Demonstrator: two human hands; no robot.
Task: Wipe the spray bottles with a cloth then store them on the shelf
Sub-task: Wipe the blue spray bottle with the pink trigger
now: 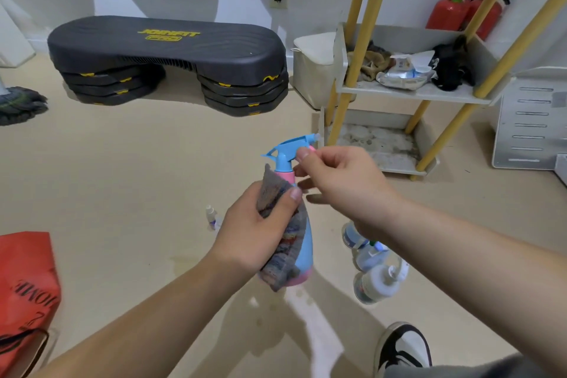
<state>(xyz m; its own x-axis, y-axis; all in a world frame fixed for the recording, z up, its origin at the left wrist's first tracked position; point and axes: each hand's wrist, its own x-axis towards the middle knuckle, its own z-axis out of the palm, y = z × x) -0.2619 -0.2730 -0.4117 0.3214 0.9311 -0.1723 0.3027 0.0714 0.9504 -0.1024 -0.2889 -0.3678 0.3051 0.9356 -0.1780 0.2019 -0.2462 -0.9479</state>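
A blue and pink spray bottle (303, 242) is held upright above the floor, a grey mottled cloth (283, 233) wrapped around its body. My left hand (254, 230) grips the cloth and the bottle together. My right hand (340, 181) pinches the pink trigger below the blue spray head (291, 147). Several clear spray bottles (374, 270) lie and stand on the floor to the right, partly hidden by my right forearm. A small white bottle (211, 216) stands on the floor left of my left hand. The shelf (414, 92) with yellow posts stands at the right.
The shelf's middle level holds rags, a wipes pack (405, 70) and a black item. A black step platform (171, 61) sits at the back, a white bin (313, 70) beside the shelf, red fire extinguishers (460, 9) behind. A red bag (24, 285) lies at lower left, my shoe (402, 347) at lower right.
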